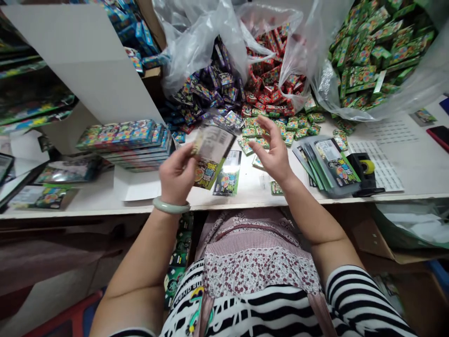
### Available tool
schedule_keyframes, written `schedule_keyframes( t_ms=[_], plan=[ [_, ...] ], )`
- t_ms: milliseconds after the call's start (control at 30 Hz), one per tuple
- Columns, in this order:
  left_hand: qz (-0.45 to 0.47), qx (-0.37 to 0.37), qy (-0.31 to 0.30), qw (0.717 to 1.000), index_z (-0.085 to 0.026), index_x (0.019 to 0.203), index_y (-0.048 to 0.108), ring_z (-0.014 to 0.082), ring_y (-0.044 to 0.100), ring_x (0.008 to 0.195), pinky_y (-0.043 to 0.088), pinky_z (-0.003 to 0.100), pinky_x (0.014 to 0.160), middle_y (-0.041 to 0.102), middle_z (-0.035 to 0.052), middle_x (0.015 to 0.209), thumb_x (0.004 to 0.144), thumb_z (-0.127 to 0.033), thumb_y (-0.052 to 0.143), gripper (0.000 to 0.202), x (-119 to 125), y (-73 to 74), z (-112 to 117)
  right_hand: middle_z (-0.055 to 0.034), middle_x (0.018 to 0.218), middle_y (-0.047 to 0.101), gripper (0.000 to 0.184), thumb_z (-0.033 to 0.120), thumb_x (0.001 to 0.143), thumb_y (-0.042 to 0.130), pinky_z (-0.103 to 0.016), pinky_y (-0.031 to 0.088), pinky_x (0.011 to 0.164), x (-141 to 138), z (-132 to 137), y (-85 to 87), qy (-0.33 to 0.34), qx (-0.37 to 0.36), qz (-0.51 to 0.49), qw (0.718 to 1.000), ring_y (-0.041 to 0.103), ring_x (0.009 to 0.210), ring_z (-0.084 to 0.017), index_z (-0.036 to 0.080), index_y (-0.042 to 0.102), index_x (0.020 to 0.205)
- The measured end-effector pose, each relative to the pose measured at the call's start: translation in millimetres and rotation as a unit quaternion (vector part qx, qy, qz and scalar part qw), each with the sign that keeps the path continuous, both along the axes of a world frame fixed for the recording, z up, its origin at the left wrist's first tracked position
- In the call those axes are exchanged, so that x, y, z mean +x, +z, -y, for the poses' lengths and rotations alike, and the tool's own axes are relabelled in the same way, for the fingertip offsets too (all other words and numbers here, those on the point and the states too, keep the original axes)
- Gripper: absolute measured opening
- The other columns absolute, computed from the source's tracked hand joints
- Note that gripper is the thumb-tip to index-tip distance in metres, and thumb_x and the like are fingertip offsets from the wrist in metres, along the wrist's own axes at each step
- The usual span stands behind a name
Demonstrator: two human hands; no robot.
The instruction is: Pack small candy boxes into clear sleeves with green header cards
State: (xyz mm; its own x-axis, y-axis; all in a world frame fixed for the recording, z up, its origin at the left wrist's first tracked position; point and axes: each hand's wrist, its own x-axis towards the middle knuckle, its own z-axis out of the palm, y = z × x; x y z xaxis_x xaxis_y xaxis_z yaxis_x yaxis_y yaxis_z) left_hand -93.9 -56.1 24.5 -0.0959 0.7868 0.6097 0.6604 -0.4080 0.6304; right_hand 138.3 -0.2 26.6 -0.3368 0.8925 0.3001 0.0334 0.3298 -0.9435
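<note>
My left hand (178, 174), with a pale green bangle on the wrist, is closed on a flat clear packet (212, 149) with a printed card, held tilted above the white table (414, 168). My right hand (274, 150) hovers open just right of it, fingers spread, over several small green boxes (280, 128) scattered on the table. Another flat packet (228, 175) lies on the table under my left hand.
Clear plastic bags hold small boxes at the back: purple (210, 89), red (273, 70), green (375, 47). A stack of filled packs (126, 140) lies left. A pile of flat packets (326, 166) and a black tape dispenser (365, 171) sit right.
</note>
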Motion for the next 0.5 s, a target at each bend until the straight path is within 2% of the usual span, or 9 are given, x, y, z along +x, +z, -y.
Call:
schedule_keyframes(
  t_ms=[67,133,167,233,300,333,400,500],
  plan=[
    [0.116,-0.02,0.01,0.993,-0.023,0.112,0.069,0.0171,0.07,0.097,0.058,0.032,0.091,0.074,0.0022,0.108,0.085,-0.031,0.068,0.029,2,4.7,-1,-0.0098,0.143,0.053,0.064,0.05,0.081,0.07,-0.045,0.044,0.107,-8,4,-4.3,0.075,-0.032,0.006,0.997,0.044,0.137,-0.026,0.026,0.05,0.136],
    [0.231,-0.077,-0.018,0.97,-0.021,0.106,0.071,0.017,0.071,0.093,0.059,0.031,0.088,0.075,0.0019,0.102,0.08,-0.035,0.073,0.029,10,2.7,1,-0.0088,0.124,0.063,0.053,0.049,0.077,0.072,-0.041,0.05,0.099,-18,12,-14.0,0.155,-0.092,0.001,0.984,0.057,0.119,-0.024,0.022,0.058,0.12],
    [0.292,-0.113,-0.038,0.949,-0.021,0.103,0.071,0.0173,0.071,0.091,0.059,0.031,0.086,0.075,0.0025,0.1,0.078,-0.038,0.075,0.031,15,-1.3,2,-0.0068,0.111,0.067,0.043,0.049,0.077,0.072,-0.038,0.052,0.093,-23,15,-19.4,0.166,-0.119,-0.003,0.979,0.061,0.106,-0.021,0.021,0.061,0.108],
    [0.405,-0.18,-0.069,0.894,-0.02,0.099,0.07,0.0181,0.071,0.088,0.059,0.032,0.083,0.076,0.0041,0.097,0.074,-0.044,0.078,0.036,25,-14.3,5,-0.0013,0.086,0.064,0.033,0.049,0.078,0.069,-0.032,0.053,0.079,-27,21,-28.8,0.15,-0.168,-0.011,0.974,0.06,0.082,-0.015,0.02,0.059,0.089],
    [0.48,-0.216,-0.07,0.847,-0.02,0.096,0.068,0.0183,0.071,0.085,0.059,0.032,0.081,0.076,0.0049,0.095,0.069,-0.047,0.082,0.042,33,-30.8,8,0.0023,0.077,0.059,0.032,0.048,0.077,0.069,-0.028,0.05,0.068,-25,26,-36.2,0.148,-0.211,-0.011,0.966,0.055,0.071,-0.012,0.02,0.056,0.084],
    [0.504,-0.218,-0.058,0.834,-0.02,0.095,0.066,0.0177,0.071,0.084,0.059,0.031,0.08,0.076,0.0045,0.095,0.066,-0.048,0.084,0.044,36,-38.9,10,0.0032,0.074,0.057,0.031,0.046,0.077,0.071,-0.027,0.048,0.065,-22,29,-39.7,0.155,-0.226,-0.004,0.962,0.053,0.068,-0.011,0.02,0.055,0.083],
    [0.531,-0.215,-0.036,0.819,-0.02,0.094,0.063,0.0163,0.07,0.084,0.059,0.03,0.079,0.075,0.0037,0.095,0.065,-0.048,0.085,0.046,41,-52.3,15,0.005,0.068,0.052,0.029,0.04,0.075,0.074,-0.026,0.045,0.06,-14,36,-48.1,0.156,-0.238,0.027,0.958,0.049,0.063,-0.01,0.02,0.053,0.079],
    [0.529,-0.241,-0.049,0.812,-0.019,0.099,0.063,0.016,0.07,0.089,0.058,0.029,0.081,0.074,0.0058,0.102,0.07,-0.047,0.082,0.045,43,-61.4,26,0.006,0.06,0.047,0.028,0.037,0.08,0.071,-0.026,0.043,0.054,-1,56,-66.0,0.123,-0.233,0.084,0.961,0.045,0.056,-0.01,0.021,0.049,0.073]
  ],
)
